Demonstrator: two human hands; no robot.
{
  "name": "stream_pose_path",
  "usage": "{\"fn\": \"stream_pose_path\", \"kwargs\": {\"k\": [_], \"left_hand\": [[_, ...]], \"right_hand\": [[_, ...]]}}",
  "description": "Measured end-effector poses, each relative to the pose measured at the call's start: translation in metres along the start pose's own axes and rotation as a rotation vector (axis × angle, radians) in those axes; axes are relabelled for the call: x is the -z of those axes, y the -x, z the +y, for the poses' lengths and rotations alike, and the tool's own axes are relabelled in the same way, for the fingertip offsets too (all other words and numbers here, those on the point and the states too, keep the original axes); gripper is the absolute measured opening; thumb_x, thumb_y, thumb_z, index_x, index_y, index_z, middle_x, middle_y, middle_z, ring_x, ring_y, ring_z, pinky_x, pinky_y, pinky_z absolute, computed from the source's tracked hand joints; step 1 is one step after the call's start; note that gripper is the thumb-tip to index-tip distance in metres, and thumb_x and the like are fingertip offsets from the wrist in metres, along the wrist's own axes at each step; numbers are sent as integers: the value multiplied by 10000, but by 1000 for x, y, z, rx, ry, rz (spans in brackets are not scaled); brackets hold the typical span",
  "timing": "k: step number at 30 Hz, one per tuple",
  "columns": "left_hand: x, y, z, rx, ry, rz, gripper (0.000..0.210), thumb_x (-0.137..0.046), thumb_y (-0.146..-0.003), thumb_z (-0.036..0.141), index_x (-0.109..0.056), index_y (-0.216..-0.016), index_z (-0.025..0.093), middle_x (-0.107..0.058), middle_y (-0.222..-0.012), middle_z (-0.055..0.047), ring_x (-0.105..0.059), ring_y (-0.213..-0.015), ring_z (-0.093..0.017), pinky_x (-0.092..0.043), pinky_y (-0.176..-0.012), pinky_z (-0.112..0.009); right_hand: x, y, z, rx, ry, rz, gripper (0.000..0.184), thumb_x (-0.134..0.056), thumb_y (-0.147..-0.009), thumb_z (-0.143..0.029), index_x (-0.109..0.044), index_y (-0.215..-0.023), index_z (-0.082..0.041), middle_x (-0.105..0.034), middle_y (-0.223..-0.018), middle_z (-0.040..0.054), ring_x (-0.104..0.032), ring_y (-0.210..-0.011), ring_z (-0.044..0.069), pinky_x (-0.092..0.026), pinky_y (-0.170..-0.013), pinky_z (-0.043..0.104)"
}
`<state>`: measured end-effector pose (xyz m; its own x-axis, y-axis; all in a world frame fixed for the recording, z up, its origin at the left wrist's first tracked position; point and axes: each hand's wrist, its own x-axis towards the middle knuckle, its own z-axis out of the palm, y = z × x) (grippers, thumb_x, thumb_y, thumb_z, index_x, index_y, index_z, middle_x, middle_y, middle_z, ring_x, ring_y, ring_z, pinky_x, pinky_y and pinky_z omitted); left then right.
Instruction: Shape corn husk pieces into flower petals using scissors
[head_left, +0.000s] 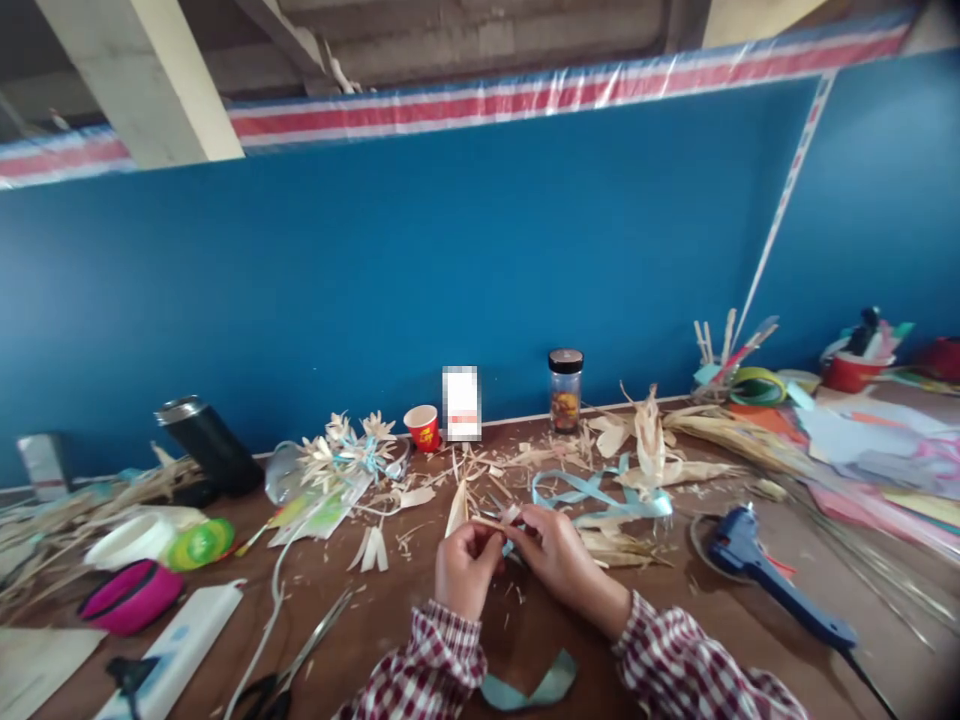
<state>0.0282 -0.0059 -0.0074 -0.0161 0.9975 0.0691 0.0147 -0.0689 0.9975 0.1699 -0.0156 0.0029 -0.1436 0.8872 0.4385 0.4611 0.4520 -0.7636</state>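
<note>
My left hand (468, 568) is closed, its thumb and fingers pinching a pale piece of dried husk (457, 508) whose pointed end rises above the hand. Close beside it, my right hand (556, 550) is pinched at the same spot, fingertips on a narrow part of the husk. A bit of light blue shows beneath the fingertips; what it belongs to is hidden. Blue ribbon (574, 490) curls on the table behind my right hand, and another blue ribbon piece (531, 688) lies between my forearms. Husk scraps (371, 548) lie left of my hands.
Scissors (315, 640) and a white power strip (180, 650) lie at left, a blue glue gun (772, 575) at right. Along the blue partition stand husk flowers (349, 448), a red paper cup (424, 430), a lidded jar (565, 392) and a dark flask (210, 445). Coloured paper (862, 440) lies far right.
</note>
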Motion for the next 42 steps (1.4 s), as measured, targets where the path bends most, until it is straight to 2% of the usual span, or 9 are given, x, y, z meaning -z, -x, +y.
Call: {"fn": "stream_pose_path", "kwargs": {"k": [8,13,18,20,23,25,32,37,42], "left_hand": [[9,-2,-1,219,64,-93,262,-744,-584,335,-664,-671,102,-586,-487,-3,-516,-402,-93,-465,-425,-209],[8,1,7,216,68,-122,231,-750,-579,306,-650,-636,105,-588,-492,-14,-475,-382,-79,-409,-371,-193],[11,11,15,158,125,-202,237,-742,-621,326,-637,-662,117,-629,-554,-40,-489,-393,-77,-411,-381,-193],[12,9,12,158,190,-157,251,-739,-632,341,-642,-689,117,-643,-585,-41,-493,-402,-68,-412,-393,-184],[14,1,7,243,297,-36,274,-755,-603,353,-638,-690,121,-630,-568,-12,-467,-387,-45,-386,-383,-158],[15,-2,7,262,342,4,270,-758,-591,349,-629,-671,126,-598,-524,14,-452,-382,-40,-378,-379,-149],[8,8,14,188,182,-101,231,-762,-563,296,-650,-658,119,-568,-505,17,-475,-400,-68,-432,-399,-186],[8,7,11,265,160,-140,283,-762,-548,350,-655,-653,109,-599,-531,-8,-471,-383,-68,-422,-395,-205],[11,7,17,198,104,-157,239,-754,-579,331,-631,-610,129,-574,-495,-11,-435,-368,-73,-367,-368,-212]], "right_hand": [[-3,2,-6,36,103,-57,203,-496,-897,-237,-691,-956,-228,-690,-871,42,-626,-797,166,-460,-736,249],[2,-1,1,6,243,-39,213,-470,-897,-240,-683,-891,-219,-695,-852,32,-629,-751,156,-446,-675,229],[35,-12,26,-190,486,218,234,-479,-867,-298,-695,-858,-211,-712,-832,53,-633,-650,173,-438,-580,245],[42,-14,25,-158,438,279,247,-472,-873,-324,-684,-919,-206,-709,-826,56,-632,-663,175,-455,-604,253],[33,-9,7,-46,207,195,337,-466,-889,-339,-576,-1162,-174,-698,-835,58,-615,-628,156,-476,-595,249],[20,-4,-8,-29,97,116,372,-490,-883,-334,-525,-1214,-167,-691,-917,70,-603,-622,142,-471,-556,233],[2,0,-20,-62,10,-81,231,-466,-900,-273,-671,-877,-168,-688,-774,37,-623,-726,168,-469,-657,238],[0,3,-16,-35,120,-87,208,-471,-887,-227,-677,-876,-202,-699,-835,28,-630,-755,166,-451,-704,241],[6,-1,-3,-51,236,-49,290,-420,-906,-294,-676,-817,-192,-694,-752,33,-621,-674,163,-441,-613,228]]}}
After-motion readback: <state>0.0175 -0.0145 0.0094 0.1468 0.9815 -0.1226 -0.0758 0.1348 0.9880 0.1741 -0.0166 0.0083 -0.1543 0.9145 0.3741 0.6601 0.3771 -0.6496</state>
